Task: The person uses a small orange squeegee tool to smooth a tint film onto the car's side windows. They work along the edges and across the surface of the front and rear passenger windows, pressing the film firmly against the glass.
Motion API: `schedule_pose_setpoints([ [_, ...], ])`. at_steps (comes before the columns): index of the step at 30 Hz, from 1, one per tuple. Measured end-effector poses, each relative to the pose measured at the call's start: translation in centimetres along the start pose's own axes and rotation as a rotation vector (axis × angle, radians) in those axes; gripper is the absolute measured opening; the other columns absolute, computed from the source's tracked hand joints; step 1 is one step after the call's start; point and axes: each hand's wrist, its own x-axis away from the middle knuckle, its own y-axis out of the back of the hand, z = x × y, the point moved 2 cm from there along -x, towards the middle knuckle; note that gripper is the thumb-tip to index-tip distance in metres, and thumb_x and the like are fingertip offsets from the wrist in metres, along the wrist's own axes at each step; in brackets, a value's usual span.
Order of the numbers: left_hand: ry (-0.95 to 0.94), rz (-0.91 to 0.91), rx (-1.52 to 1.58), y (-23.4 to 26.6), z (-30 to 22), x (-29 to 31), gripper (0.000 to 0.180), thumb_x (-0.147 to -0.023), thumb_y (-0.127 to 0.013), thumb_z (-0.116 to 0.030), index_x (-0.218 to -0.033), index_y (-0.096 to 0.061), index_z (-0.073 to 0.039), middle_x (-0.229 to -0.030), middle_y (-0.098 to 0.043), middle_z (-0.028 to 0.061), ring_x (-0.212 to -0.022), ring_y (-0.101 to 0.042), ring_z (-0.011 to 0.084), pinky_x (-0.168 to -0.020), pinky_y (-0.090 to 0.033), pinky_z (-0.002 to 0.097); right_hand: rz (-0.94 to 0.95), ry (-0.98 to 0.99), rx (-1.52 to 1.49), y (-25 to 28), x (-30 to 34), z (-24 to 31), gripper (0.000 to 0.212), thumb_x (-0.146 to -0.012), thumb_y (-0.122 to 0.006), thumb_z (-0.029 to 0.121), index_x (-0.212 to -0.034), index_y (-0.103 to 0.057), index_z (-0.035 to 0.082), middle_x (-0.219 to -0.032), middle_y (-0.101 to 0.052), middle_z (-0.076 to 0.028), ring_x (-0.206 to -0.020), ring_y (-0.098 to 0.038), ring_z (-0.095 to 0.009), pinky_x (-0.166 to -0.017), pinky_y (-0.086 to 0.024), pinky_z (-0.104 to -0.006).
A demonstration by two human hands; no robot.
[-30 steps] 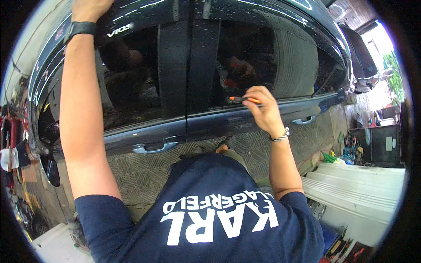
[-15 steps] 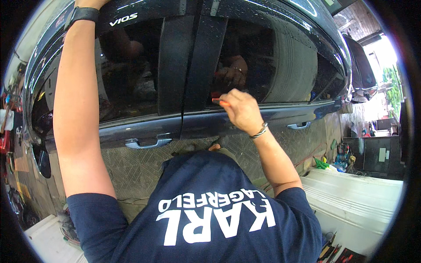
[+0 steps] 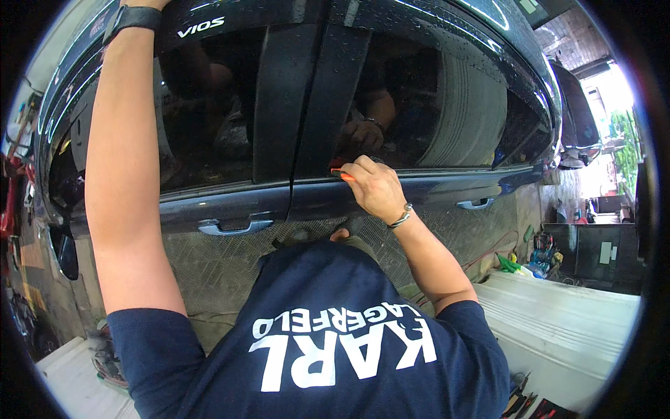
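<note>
Patterned floor (image 3: 234, 262) beneath dark car (image 3: 433, 193)

Site type: The place appeared to be a vehicle workshop or garage.
Vehicle: A dark sedan (image 3: 283, 105) stood side-on and occupied most of the floor area in view.
Floor: Worn, patterned paving (image 3: 447, 234) extended alongside the car.
Hand tools: Slim tools (image 3: 518, 403) lay at the lower right, beside a pale ribbed panel (image 3: 558, 321).
Floor-level stock: A green item (image 3: 508, 265) and blue gear (image 3: 543, 253) were heaped near a dark upright panel (image 3: 586, 257).
Left side: Red equipment (image 3: 10, 209) was visible; lens distortion obscured its kind.
Roof: A dark covering (image 3: 569, 42) spanned the upper right.
Open side: Daylight and green foliage (image 3: 623, 136) showed beyond it.
</note>
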Motion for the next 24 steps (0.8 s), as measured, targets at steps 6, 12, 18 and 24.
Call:
schedule_pose_setpoints([
  [6, 0.009, -0.013, -0.008, 0.3, 0.6, -0.1, 0.067, -0.101, -0.058, -0.063, -0.128, -0.071, -0.003, -0.131, -0.071, 0.0242, -0.126, -0.064, 0.0414, -0.108, -0.049, 0.0477, -0.037, -0.022, -0.032, 1.0, -0.9, 0.8, 0.017, -0.091, -0.074, 0.014, -0.108, -0.074, 0.012, -0.093, -0.064, -0.009, -0.076, -0.07, -0.032, -0.069, -0.057, -0.0432],
  [12, 0.011, 0.015, -0.009, 0.2, 0.7, -0.2, 0.069, -0.1, -0.059, -0.065, -0.129, -0.07, -0.003, -0.131, -0.071, 0.0247, -0.125, -0.065, 0.042, -0.108, -0.05, 0.0478, 0.041, -0.037, 0.001, -0.2, -0.3, 0.5, 0.017, -0.091, -0.073, 0.014, -0.108, -0.074, 0.013, -0.094, -0.065, -0.007, -0.078, -0.071, -0.031, -0.07, -0.059, -0.0429],
  [18, 0.053, 0.009, -0.007, 0.4, 0.3, -0.1, 0.07, -0.099, -0.059, -0.065, -0.131, -0.07, -0.004, -0.13, -0.071, 0.0256, -0.126, -0.064, 0.0424, -0.109, -0.05, 0.048, 0.06, -0.012, 0.01, -0.9, 0.0, 0.9, 0.014, -0.092, -0.074, 0.014, -0.106, -0.075, 0.01, -0.094, -0.067, -0.008, -0.079, -0.071, -0.03, -0.07, -0.058, -0.0422],
  [24, 0.069, 0.03, -0.015, 0.6, 0.3, 0.1, 0.071, -0.1, -0.058, -0.066, -0.132, -0.07, -0.004, -0.131, -0.071, 0.0251, -0.126, -0.064, 0.0432, -0.109, -0.049, 0.0491, -0.02, -0.041, -0.036, 0.5, -0.9, 1.1, 0.016, -0.091, -0.074, 0.015, -0.107, -0.075, 0.012, -0.095, -0.067, -0.008, -0.077, -0.071, -0.032, -0.068, -0.058, -0.0431],
])
